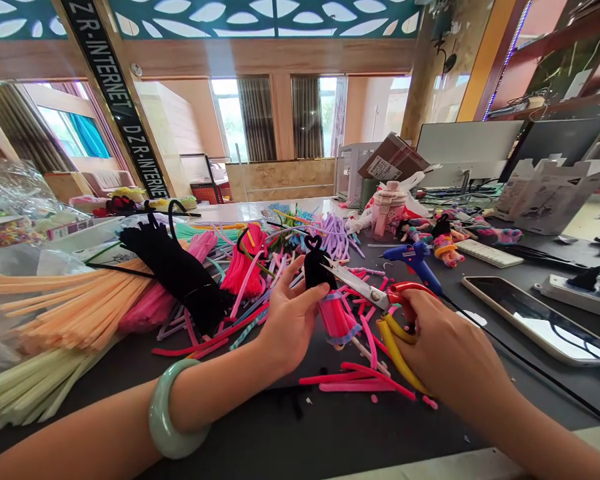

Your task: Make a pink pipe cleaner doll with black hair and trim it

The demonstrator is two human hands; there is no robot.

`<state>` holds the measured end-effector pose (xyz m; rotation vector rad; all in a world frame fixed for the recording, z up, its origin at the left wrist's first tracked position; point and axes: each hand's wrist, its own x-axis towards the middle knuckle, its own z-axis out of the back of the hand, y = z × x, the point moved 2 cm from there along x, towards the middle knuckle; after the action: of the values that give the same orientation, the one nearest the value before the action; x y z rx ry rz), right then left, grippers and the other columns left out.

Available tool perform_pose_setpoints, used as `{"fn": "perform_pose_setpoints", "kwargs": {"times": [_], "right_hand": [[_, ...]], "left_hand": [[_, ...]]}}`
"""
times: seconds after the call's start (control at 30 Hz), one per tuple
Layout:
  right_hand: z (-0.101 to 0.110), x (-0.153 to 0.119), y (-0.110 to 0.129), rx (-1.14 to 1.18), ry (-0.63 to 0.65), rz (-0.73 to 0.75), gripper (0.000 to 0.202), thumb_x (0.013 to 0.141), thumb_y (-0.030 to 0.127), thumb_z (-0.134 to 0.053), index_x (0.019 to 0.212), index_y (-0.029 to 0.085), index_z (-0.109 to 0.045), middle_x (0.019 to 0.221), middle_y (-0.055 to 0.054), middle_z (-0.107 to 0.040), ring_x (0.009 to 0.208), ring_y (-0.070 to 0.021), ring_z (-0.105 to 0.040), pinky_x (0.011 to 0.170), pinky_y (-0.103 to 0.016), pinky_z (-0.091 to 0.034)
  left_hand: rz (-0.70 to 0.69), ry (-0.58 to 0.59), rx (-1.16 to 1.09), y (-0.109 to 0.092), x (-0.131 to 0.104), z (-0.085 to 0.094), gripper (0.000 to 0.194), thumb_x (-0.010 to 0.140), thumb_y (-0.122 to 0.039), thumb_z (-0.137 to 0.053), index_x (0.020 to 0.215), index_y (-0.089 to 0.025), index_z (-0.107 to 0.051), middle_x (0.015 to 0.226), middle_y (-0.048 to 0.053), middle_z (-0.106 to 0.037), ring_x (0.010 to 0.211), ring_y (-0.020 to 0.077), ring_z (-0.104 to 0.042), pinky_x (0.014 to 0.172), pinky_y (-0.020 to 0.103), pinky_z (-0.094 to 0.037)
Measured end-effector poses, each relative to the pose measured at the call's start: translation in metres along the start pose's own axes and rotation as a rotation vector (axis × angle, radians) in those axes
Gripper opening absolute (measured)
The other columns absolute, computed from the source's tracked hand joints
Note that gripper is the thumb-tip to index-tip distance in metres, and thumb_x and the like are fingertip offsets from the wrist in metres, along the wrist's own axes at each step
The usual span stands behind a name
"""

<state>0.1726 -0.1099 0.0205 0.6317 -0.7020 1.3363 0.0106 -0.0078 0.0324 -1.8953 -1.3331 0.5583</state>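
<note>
Pinched in the fingers of my left hand [293,313] is a small pipe-cleaner doll [337,320]. It has a black top with a heart-shaped loop and a pink skirt edged in blue. My right hand [445,333] grips a pair of scissors [367,290] by the red handle. Their blade tips touch or nearly touch the doll's black part. Below the red handle, curved yellow handles [400,353] show against my right palm; I cannot tell whether that hand holds them too. Cut red and pink pipe-cleaner pieces [360,383] lie beneath both hands.
Left of my hands lie bundles of black [175,273], peach [80,303] and pale green pipe cleaners [40,387]. A blue glue gun [415,260], a phone [535,317], a power strip [580,293] and a pink bottle [387,210] are to the right. A black cable crosses there.
</note>
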Motion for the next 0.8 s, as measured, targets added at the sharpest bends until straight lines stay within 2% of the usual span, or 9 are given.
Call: {"fn": "perform_pose_setpoints", "kwargs": {"times": [0.13, 0.2, 0.47, 0.6, 0.8], "right_hand": [[-0.004, 0.002, 0.006, 0.003, 0.026, -0.018, 0.022, 0.086, 0.041, -0.044, 0.090, 0.024, -0.057, 0.078, -0.006, -0.071, 0.058, -0.0224, -0.065, 0.045, -0.030, -0.039], [-0.005, 0.001, 0.005, 0.002, 0.027, -0.020, 0.024, 0.086, 0.043, -0.044, 0.091, 0.023, -0.056, 0.078, -0.006, -0.071, 0.057, -0.0229, -0.065, 0.045, -0.031, -0.039], [-0.005, -0.006, -0.004, -0.065, -0.001, -0.005, 0.019, 0.083, 0.038, -0.045, 0.094, 0.023, -0.050, 0.091, -0.010, -0.071, 0.066, -0.0240, -0.068, 0.049, -0.032, -0.044], [-0.003, -0.009, -0.002, -0.075, -0.018, 0.021, 0.017, 0.085, 0.039, -0.045, 0.092, 0.024, -0.049, 0.083, -0.007, -0.071, 0.062, -0.0235, -0.068, 0.045, -0.031, -0.041], [0.000, -0.009, 0.002, -0.020, -0.087, 0.068, 0.016, 0.085, 0.038, -0.045, 0.093, 0.024, -0.050, 0.074, -0.003, -0.069, 0.055, -0.0209, -0.066, 0.043, -0.029, -0.040]], "left_hand": [[-0.074, -0.011, 0.005, -0.004, 0.000, -0.003, 0.039, 0.059, -0.004, -0.074, 0.094, -0.018, -0.064, 0.080, -0.001, -0.073, 0.077, 0.0126, -0.068, 0.075, 0.023, -0.052], [-0.081, 0.007, 0.006, -0.005, 0.002, -0.004, 0.035, 0.059, -0.005, -0.073, 0.091, -0.018, -0.064, 0.079, -0.001, -0.073, 0.077, 0.0134, -0.068, 0.074, 0.024, -0.053], [-0.037, -0.030, 0.019, -0.007, 0.002, -0.006, 0.044, 0.056, -0.002, -0.075, 0.094, -0.019, -0.062, 0.081, -0.001, -0.072, 0.077, 0.0124, -0.068, 0.074, 0.024, -0.053], [-0.044, -0.033, 0.019, -0.006, -0.002, -0.007, 0.047, 0.054, -0.001, -0.078, 0.090, -0.022, -0.057, 0.079, -0.004, -0.072, 0.078, 0.0114, -0.068, 0.074, 0.022, -0.052], [-0.076, 0.033, 0.014, -0.006, -0.005, -0.010, 0.049, 0.051, -0.004, -0.083, 0.091, -0.021, -0.060, 0.080, -0.006, -0.073, 0.079, 0.0100, -0.068, 0.076, 0.020, -0.052]]}}
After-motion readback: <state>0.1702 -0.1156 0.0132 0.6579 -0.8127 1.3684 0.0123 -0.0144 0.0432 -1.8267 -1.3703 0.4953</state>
